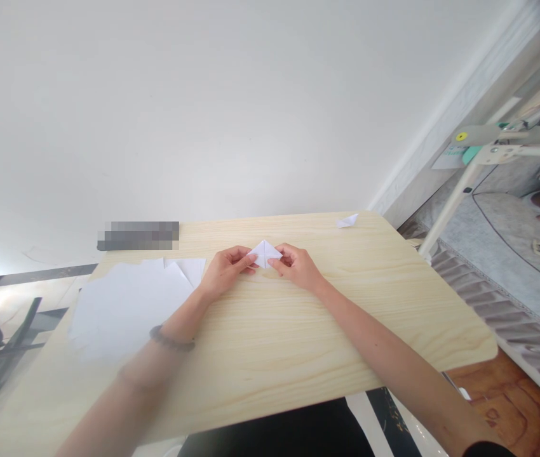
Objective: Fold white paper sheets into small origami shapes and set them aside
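Observation:
A small folded white paper (265, 252), diamond-shaped with a crease down its middle, is held just over the table between both hands. My left hand (228, 269) pinches its left corner, thumb on top and fingers beneath. On the opposite corner, my right hand (297, 266) grips in the same way, its thumb pressing the lower right face. The underside of the paper and some fingertips are hidden. Left of my left hand lies a spread pile of white paper sheets (127, 304), partly behind my forearm.
A small folded paper piece (347, 221) sits at the table's far right corner. A blurred dark object (139, 236) lies at the back left edge. The wooden table (270, 355) meets a white wall. To the right are a white metal frame (455, 203), a grey sofa and another person.

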